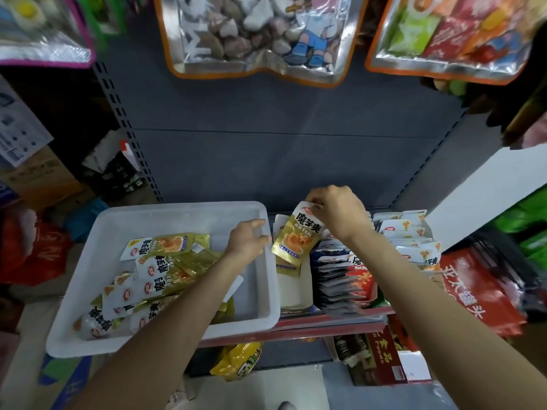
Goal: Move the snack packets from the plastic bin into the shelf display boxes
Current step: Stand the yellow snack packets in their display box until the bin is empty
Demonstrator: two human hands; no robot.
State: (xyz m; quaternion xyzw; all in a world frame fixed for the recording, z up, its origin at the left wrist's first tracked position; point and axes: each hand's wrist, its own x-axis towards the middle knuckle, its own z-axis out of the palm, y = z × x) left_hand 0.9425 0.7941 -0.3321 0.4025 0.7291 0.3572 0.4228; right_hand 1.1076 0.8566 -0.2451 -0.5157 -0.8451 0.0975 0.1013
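A white plastic bin [112, 229] sits on the shelf at the left, with several gold-and-white snack packets [161, 270] piled in its left half. My right hand [337, 211] pinches the top of one gold snack packet [297, 236] and holds it upright over a white display box [296, 294] just right of the bin. More gold packets stand at the back of that box. My left hand [248, 239] hovers over the bin's right side with loosely curled fingers, holding nothing.
Right of the white box stand display boxes of dark-and-red packets [343, 279] and white packets [408, 235]. Big snack bags [254, 34] hang overhead. A red bag [479, 291] lies at the right. A lower shelf holds a yellow bag [239, 362] and a red carton [381, 356].
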